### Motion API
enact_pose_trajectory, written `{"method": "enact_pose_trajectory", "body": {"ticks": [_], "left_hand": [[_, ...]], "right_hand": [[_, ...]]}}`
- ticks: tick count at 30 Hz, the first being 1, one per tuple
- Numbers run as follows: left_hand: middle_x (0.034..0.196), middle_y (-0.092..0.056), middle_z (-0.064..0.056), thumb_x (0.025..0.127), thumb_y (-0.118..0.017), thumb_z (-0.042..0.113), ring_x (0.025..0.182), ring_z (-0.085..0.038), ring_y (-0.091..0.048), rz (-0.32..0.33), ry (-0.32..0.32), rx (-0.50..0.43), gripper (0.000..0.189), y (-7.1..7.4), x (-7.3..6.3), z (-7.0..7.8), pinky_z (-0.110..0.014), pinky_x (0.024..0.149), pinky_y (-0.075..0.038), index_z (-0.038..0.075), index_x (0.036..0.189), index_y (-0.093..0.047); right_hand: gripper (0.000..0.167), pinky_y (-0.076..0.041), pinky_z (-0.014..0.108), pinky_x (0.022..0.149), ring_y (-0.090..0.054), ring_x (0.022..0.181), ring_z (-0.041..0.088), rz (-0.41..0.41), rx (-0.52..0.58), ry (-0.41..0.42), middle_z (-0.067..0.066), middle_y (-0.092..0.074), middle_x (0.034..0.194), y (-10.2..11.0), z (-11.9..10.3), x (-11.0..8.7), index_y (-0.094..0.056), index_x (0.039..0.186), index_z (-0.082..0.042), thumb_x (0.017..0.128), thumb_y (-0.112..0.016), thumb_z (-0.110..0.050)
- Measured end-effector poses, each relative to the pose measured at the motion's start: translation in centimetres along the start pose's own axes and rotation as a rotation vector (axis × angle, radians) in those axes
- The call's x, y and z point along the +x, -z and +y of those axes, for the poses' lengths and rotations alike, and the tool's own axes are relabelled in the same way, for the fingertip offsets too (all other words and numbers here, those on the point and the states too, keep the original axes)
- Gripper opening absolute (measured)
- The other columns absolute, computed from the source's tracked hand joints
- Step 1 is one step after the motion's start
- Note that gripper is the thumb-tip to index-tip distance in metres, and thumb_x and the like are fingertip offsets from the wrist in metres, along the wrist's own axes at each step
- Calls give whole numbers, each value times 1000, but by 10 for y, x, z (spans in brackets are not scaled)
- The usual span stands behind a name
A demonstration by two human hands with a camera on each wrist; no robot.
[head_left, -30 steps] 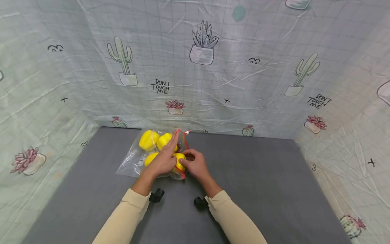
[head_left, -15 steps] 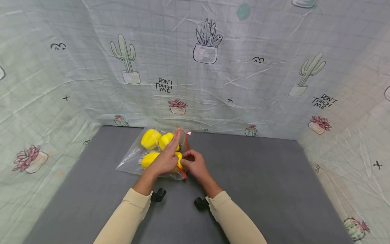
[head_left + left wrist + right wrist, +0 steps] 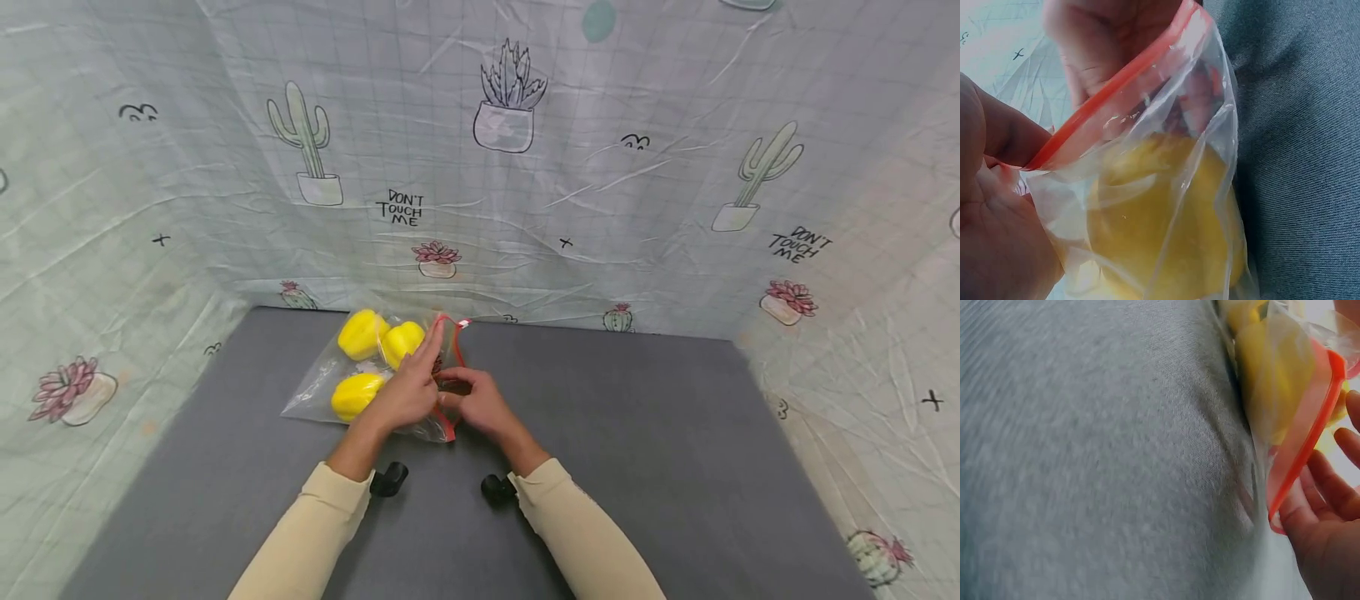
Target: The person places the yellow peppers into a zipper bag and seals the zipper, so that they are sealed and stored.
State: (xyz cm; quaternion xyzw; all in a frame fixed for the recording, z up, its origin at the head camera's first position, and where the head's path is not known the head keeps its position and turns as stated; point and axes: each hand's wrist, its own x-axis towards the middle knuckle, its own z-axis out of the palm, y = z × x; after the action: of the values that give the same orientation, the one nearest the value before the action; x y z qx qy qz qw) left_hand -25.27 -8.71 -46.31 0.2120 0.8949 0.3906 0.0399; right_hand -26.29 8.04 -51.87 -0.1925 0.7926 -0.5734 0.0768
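Note:
A clear zip bag point(image 3: 315, 392) with a red zip strip lies on its side in the head view. Inside are yellow bell peppers; one pepper point(image 3: 357, 395) sits near the front, and another pepper point(image 3: 1166, 219) is seen close through the plastic. My left hand point(image 3: 408, 387) holds the bag's mouth, its fingers long and pointing away, the thumb at the red edge in the left wrist view. At the mouth, my right hand point(image 3: 483, 404) has loosely bent fingers reaching past the red strip point(image 3: 1310, 431), with nothing seen in its grasp. Its fingertips are partly hidden.
A dark grey table point(image 3: 637, 450) spreads under the bag and to both sides. Behind and beside it hangs a pale cloth point(image 3: 555, 192) printed with cacti. Black wrist cameras show below both hands.
The bell pepper in my right fingers has passed into the bag's mouth, and in the head view my left hand now hides it. The front-left pepper has shifted left. My left hand stays in place.

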Motion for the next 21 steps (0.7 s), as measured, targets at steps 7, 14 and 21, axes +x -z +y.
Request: {"method": "enact_pose_trajectory", "body": {"ticks": [7,14,21], "left_hand": [[178,6,3,87,-40,-5,165,-29,-10,0,-3,-13,98,-2,0,2,-74,125,-3,21,169,7],[178,4,4,93,-38,-3,165,-28,-10,22,10,-13,91,-2,0,5,-75,125,0,22,169,4],[178,4,-4,92,-39,-5,165,-32,-7,28,18,-90,91,-2,-2,5,-69,128,0,17,169,5]], "right_hand": [[29,-57,27,90,-70,99,17,0,48,-42,21,-76,119,-5,-1,5,-74,122,2,95,-67,-4],[18,-45,20,68,-53,72,9,-98,-88,-51,12,-71,87,-5,-8,11,-76,95,3,87,-61,2],[34,-60,26,85,-72,97,15,21,153,-111,23,-76,117,-9,0,11,-73,122,5,88,-70,3]]}}
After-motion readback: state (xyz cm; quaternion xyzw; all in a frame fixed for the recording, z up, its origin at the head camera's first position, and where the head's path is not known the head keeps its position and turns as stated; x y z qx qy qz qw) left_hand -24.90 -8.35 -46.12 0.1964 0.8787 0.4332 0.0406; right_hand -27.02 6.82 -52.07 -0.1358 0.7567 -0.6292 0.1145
